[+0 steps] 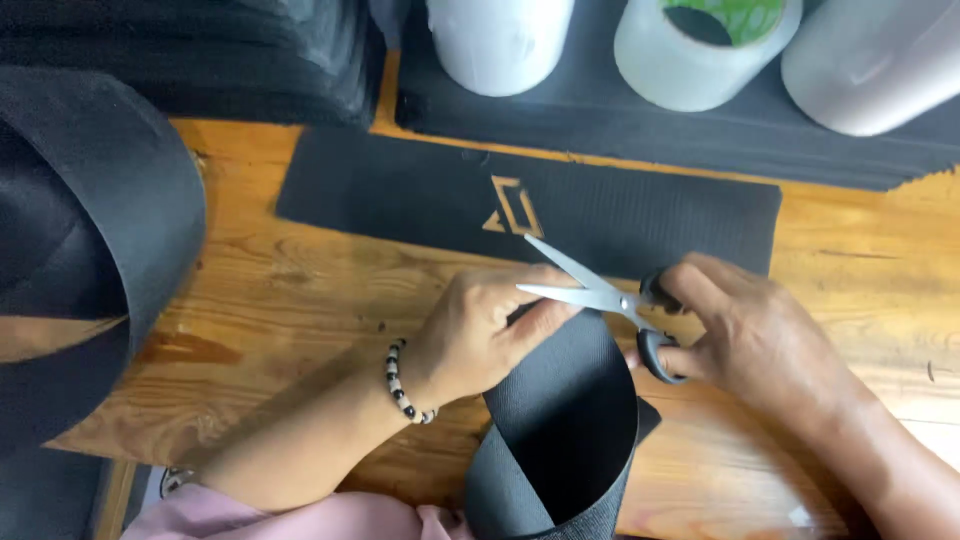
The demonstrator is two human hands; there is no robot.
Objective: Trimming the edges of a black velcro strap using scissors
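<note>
Head view: left hand point(470, 335) pinches curled black strip point(560, 420); right hand point(745, 335) grips scissors point(600, 296), blades parted, over wooden surface point(280, 290).

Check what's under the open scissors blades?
Under the scissors, held by the right hand, lie the curled black strip's top edge, pinched by the left hand, and the flat black sheet. The wooden table below that is covered.

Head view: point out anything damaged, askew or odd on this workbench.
The flat black strip on the wooden table has small shapes cut out of it, with wood showing through. The dark mat behind has a ragged edge at right. Otherwise nothing stands out.
</note>
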